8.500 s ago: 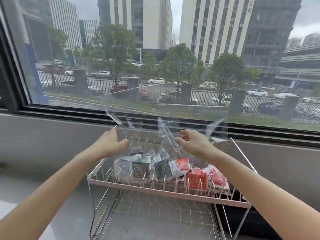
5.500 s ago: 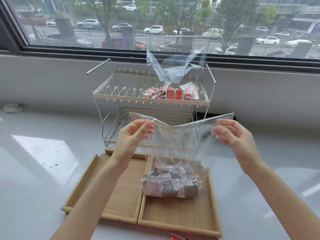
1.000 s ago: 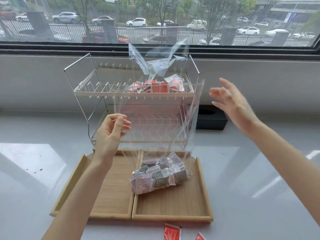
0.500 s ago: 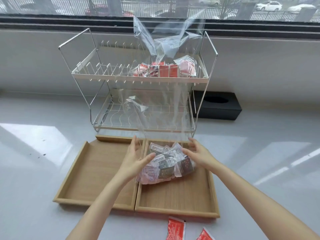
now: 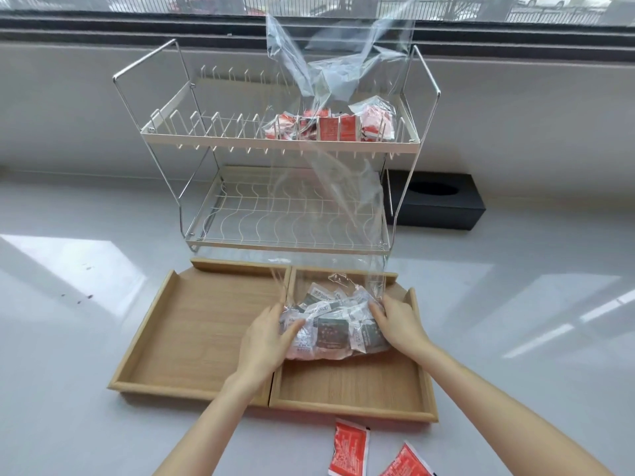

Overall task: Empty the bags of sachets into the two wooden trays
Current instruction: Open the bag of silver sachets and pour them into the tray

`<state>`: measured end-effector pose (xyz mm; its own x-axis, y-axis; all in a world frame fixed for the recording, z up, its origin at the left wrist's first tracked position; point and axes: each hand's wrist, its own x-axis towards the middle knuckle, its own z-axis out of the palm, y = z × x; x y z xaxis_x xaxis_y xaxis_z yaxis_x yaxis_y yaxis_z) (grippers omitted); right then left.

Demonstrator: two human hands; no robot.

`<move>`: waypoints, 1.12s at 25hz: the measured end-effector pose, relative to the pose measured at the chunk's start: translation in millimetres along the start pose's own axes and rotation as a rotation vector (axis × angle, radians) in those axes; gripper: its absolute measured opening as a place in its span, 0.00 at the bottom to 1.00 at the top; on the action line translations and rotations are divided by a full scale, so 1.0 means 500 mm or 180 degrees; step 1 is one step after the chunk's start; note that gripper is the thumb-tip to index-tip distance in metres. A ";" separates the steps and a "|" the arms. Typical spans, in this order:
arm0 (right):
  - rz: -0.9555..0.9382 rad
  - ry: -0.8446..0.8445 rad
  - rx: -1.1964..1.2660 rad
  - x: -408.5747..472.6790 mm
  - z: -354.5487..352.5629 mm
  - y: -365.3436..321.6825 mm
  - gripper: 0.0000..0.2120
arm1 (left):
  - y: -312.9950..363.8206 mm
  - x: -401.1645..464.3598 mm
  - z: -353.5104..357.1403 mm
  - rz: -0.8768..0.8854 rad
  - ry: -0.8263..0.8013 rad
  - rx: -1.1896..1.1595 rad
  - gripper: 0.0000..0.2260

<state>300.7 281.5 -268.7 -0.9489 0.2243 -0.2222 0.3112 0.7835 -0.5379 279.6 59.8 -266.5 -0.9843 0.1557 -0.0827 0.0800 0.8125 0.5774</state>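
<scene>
Sachet bag sits in the right tray, both hands' fingers apparently curled round it.

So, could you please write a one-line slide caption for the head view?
Both hands grip a clear bag of dark sachets over the right wooden tray.

Bright, even daylight from the window at top. Pale sun patches w/ soft glare on the glossy table, left & right. Shadows faint. Wide-angle bend at the edges; the rack frame bows outward. Focus sharp in the centre, slightly soft at the corners.
</scene>
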 end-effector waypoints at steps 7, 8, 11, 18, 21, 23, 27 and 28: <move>0.0400 -0.0120 0.0518 -0.068 -0.027 0.013 0.18 | 0.010 -0.040 -0.020 -0.0102 -0.0113 -0.0715 0.13; 0.0472 -0.0189 0.0559 -0.080 -0.035 0.013 0.18 | 0.015 -0.048 -0.027 -0.0093 -0.0148 -0.0795 0.12; 0.0634 -0.0392 0.0712 -0.117 -0.057 0.020 0.18 | 0.026 -0.077 -0.045 -0.0141 -0.0371 -0.0752 0.09; 0.1198 -0.1499 0.1857 -0.192 -0.094 0.034 0.19 | 0.019 -0.126 -0.051 -0.0921 -0.1460 -0.1272 0.20; 0.1088 -0.1863 0.2238 -0.214 -0.102 0.041 0.21 | 0.019 -0.144 -0.051 -0.1468 -0.1713 -0.1992 0.19; 0.0953 -0.2028 0.2307 -0.228 -0.112 0.044 0.18 | 0.024 -0.154 -0.053 -0.1623 -0.1789 -0.2320 0.16; 0.0898 -0.2022 0.1911 -0.251 -0.114 0.046 0.11 | 0.028 -0.160 -0.065 -0.1759 -0.1964 -0.2758 0.13; 0.0910 -0.1973 0.1802 -0.255 -0.111 0.045 0.11 | 0.027 -0.161 -0.071 -0.1704 -0.2050 -0.2882 0.12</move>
<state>425.7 302.6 -207.2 -0.6824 -0.1152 -0.7219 0.6675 0.3043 -0.6796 354.6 38.3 -223.0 -0.5822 0.3798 -0.7189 -0.6994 0.2169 0.6810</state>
